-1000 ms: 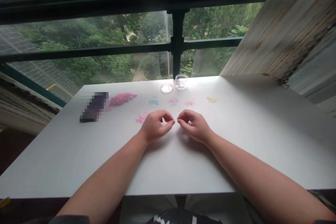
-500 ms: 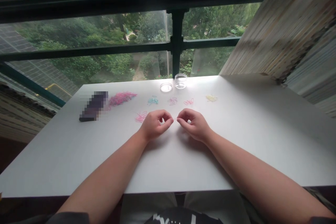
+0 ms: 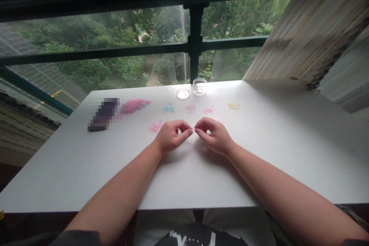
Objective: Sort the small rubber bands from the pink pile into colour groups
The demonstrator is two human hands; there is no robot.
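Over the middle of the table, my left hand [image 3: 173, 134] and my right hand [image 3: 215, 135] meet almost tip to tip. Each pinches, thumb against forefinger, one end of a tiny pale rubber band [image 3: 193, 129]; most of it is hidden by the fingertips. A loose bunch of pink rubber bands [image 3: 155, 126] lies just left of my left hand. Beyond the hands, small groups of teal bands [image 3: 168, 109], purple bands [image 3: 190, 109], pink-red bands [image 3: 208, 110] and yellow bands [image 3: 233, 105] lie in a row.
A bigger mixed heap of mostly pink bands [image 3: 135, 106] sits at the back left, beside a dark blurred-out object [image 3: 104, 114]. By the window, a clear round jar [image 3: 199, 87] stands next to its clear lid [image 3: 183, 94]. A curtain [image 3: 282, 27] hangs at the right.
The fingertips have come slightly closer together, my left hand shifting a little to the right, so less of the band shows. The view has tilted slightly.
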